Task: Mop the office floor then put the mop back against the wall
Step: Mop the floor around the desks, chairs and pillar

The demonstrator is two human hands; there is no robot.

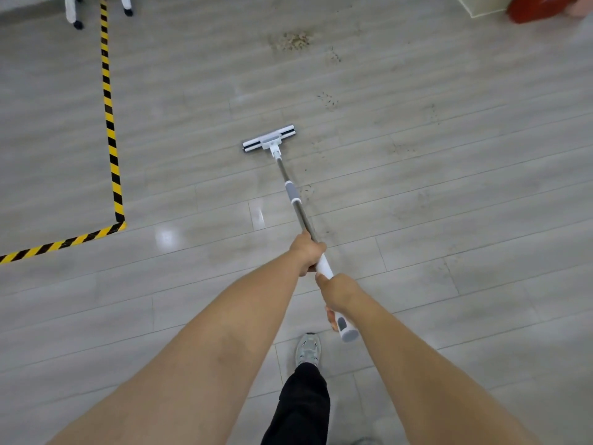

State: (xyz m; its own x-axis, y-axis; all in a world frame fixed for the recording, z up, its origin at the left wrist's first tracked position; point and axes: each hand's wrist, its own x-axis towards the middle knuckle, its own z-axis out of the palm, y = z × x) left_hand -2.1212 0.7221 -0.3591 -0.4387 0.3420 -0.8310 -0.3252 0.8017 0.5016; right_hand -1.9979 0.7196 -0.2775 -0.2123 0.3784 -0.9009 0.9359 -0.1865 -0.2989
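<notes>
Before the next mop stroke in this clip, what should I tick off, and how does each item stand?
1. Grip of left hand on mop handle: ok.
2. Grip of right hand near the handle's end: ok.
3. Mop head flat on the floor: ok.
4. Floor ahead clean: not ok, dirt patch lies beyond the head.
5. Path to the dirt patch unobstructed: ok.
6. Head damp enough: cannot tell.
</notes>
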